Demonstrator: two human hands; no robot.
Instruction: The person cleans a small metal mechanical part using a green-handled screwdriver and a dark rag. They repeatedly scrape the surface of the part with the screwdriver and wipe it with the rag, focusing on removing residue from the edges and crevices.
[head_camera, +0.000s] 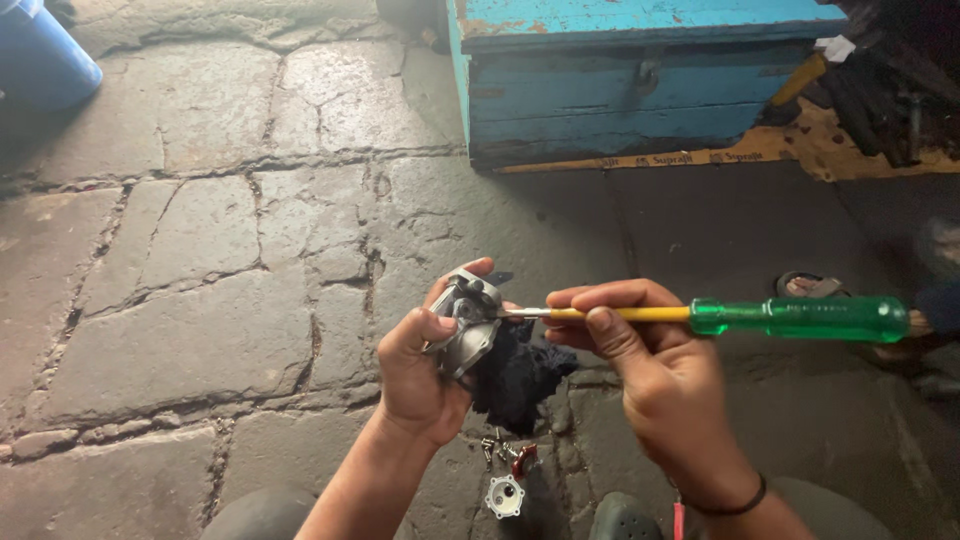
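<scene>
**A:** What are you holding there?

**B:** You are gripping a small grey metal part in your left hand, fingers clenched around it, with a dark cloth bunched beneath it. The part is being held up in the air above the stone floor, between your knees.

**A:** And the other hand?

**B:** Your right hand is grasping a screwdriver by its yellow shaft, fingers closed on it, while the green handle is sticking out to the right. The metal tip is touching the top of the part.

**A:** What is lying below?

**B:** A few small screws, a red piece and a round white plate with holes are lying on the floor just under your hands.

**A:** Any containers around you?

**B:** A worn blue wooden box is sitting well ahead of you with its lid shut, so I cannot tell what it is holding. A blue barrel is standing at the far left corner; its inside is not showing either.
</scene>
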